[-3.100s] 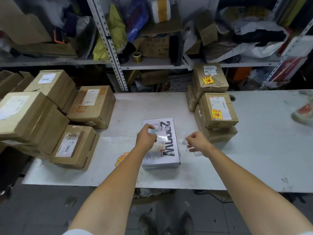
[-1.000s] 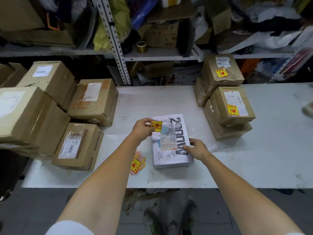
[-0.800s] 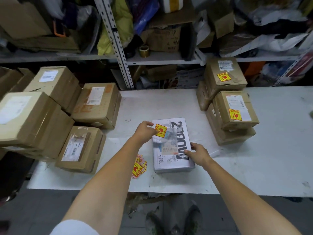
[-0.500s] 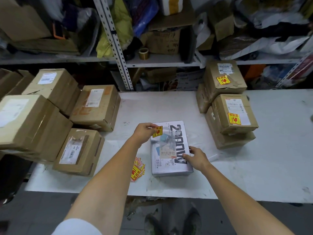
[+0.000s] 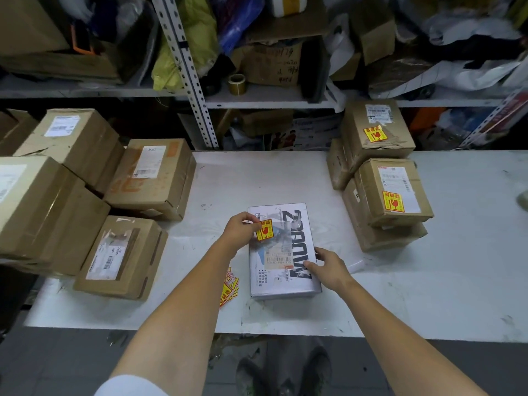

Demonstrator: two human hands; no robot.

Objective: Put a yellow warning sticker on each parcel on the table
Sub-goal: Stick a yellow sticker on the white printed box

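A white printed parcel point(image 5: 297, 284) lies flat at the table's middle. My left hand point(image 5: 239, 231) pinches a yellow warning sticker point(image 5: 264, 230) over the parcel's upper left part. My right hand point(image 5: 328, 267) grips the parcel's right edge, fingers curled onto its top. A small pile of spare yellow stickers point(image 5: 228, 287) lies on the table just left of the parcel, partly hidden by my left forearm. Two brown boxes at the right, one at the back point(image 5: 374, 130) and one nearer point(image 5: 391, 190), each carry a yellow sticker.
Several brown cardboard parcels without yellow stickers crowd the table's left side, the nearest one point(image 5: 123, 255) beside my left arm. The white table point(image 5: 428, 295) has bare surface at the right front. Cluttered metal shelves point(image 5: 257, 97) stand behind it.
My left hand has held the yellow sticker over the parcel's upper left, shifting it slightly. My right hand came from the table onto the parcel's right edge and stays there.
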